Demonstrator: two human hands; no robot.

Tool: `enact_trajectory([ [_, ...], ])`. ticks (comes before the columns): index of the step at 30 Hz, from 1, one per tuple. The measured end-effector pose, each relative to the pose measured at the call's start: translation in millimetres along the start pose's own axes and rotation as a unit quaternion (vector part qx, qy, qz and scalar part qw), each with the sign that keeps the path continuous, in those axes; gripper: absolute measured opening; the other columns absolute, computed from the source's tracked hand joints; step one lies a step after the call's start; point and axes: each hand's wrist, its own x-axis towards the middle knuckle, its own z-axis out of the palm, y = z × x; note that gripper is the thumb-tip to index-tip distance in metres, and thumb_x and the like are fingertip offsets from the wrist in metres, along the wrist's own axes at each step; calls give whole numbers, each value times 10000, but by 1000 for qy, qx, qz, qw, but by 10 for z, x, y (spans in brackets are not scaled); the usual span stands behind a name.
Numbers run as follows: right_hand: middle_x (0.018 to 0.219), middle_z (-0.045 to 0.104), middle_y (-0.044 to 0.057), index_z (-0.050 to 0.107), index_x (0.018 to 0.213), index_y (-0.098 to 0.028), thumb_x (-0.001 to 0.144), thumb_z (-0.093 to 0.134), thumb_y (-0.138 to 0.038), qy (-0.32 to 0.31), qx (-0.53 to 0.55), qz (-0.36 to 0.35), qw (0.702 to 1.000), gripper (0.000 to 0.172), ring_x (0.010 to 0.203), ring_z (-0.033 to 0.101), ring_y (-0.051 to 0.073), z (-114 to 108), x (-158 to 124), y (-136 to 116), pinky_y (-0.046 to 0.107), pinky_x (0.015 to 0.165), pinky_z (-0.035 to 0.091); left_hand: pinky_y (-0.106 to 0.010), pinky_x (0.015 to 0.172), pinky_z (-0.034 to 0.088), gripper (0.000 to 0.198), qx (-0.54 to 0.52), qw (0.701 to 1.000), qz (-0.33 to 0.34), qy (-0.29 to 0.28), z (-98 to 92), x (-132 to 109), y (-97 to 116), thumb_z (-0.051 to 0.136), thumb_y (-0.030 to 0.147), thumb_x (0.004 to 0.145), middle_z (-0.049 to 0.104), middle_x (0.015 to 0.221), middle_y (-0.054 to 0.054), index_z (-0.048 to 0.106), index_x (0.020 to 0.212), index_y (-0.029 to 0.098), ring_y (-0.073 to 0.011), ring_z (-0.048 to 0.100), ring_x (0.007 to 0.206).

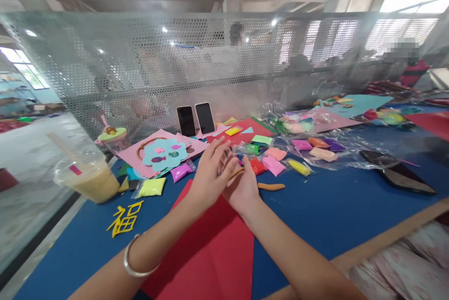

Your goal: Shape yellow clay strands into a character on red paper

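Note:
My left hand (210,173) lies over my right hand (245,190), fingers stretched and slightly curled. Between the two palms is a thin strip of orange-brown clay (236,174), partly covered by the left fingers and thumb. Both hands are above a red paper sheet (210,258). A tapered orange-brown clay roll (271,186) rests on the blue table just right of my right hand. Packets of pink clay (273,165) and red clay (257,166) lie behind that hand.
At left are a yellow clay character (125,218), a yellow-green packet (151,187) and a tilted drink cup (93,180). Behind stand two phones (205,118) and a pink sheet with blue clay cloud (164,154). A black object (403,176) lies right; a perforated screen (217,66) crosses the back.

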Motion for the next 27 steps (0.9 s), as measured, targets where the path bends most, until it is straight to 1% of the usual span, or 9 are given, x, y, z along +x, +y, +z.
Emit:
enact_trajectory([
  [2,1406,536,-9,504,1328,-263,959,243,-522,9,5,-10,1000,521,1321,449,125,-7,10,-21,274,1049,402,-448,1041,423,316,29,999,32,-8,-85,-102,-44,556,377,895,595,1269,-102,632,1149,205,-253,527,1222],
  [5,1454,484,-23,480,1351,-295,942,260,-570,-4,-7,-15,1000,540,1337,432,142,-20,15,-41,324,1058,395,-419,921,503,209,51,998,41,-25,-145,-241,-109,679,313,816,669,1095,-74,691,997,209,-244,616,1056],
  [15,1506,408,-7,382,1425,-286,917,217,-624,-73,-81,-50,993,632,1385,352,134,-56,22,-20,327,1062,382,-353,800,534,75,38,999,12,31,-124,-380,-106,685,229,810,730,924,-49,736,860,205,-221,674,895],
  [17,1518,385,-14,386,1410,-309,903,214,-653,-89,-158,-63,981,636,1380,362,142,-68,43,-45,332,1046,403,-333,760,537,90,34,998,15,43,-181,-393,-110,666,243,826,743,891,-40,734,875,211,-210,684,845],
  [19,1492,422,8,432,1365,-319,874,287,-689,-108,-268,-66,955,632,1330,437,168,-85,53,-89,331,987,453,-314,731,537,113,34,998,23,50,-266,-414,-132,649,257,839,749,869,-35,730,906,215,-196,687,800],
  [21,1357,558,61,527,1275,-287,825,482,-660,-128,-359,-47,923,586,1164,582,196,-110,40,-137,322,875,508,-300,718,534,120,43,997,34,52,-366,-447,-165,646,267,841,749,853,-33,726,914,217,-188,685,778],
  [23,1086,686,73,627,1138,-233,752,679,-539,-150,-409,-18,900,494,903,670,185,-144,7,-175,307,764,525,-294,716,532,120,59,996,41,44,-455,-493,-199,649,282,839,748,842,-32,724,908,219,-186,683,771],
  [25,859,699,35,684,989,-199,702,766,-430,-170,-457,-2,873,377,722,659,150,-177,-30,-191,295,706,517,-293,716,531,123,76,996,41,30,-516,-546,-230,640,300,845,748,845,-36,722,893,221,-187,683,772],
  [27,758,679,10,699,900,-185,682,791,-383,-186,-495,2,849,308,664,641,137,-197,-52,-184,299,706,513,-290,709,531,131,85,996,39,14,-545,-600,-256,631,309,848,747,850,-41,719,885,220,-190,685,776],
])
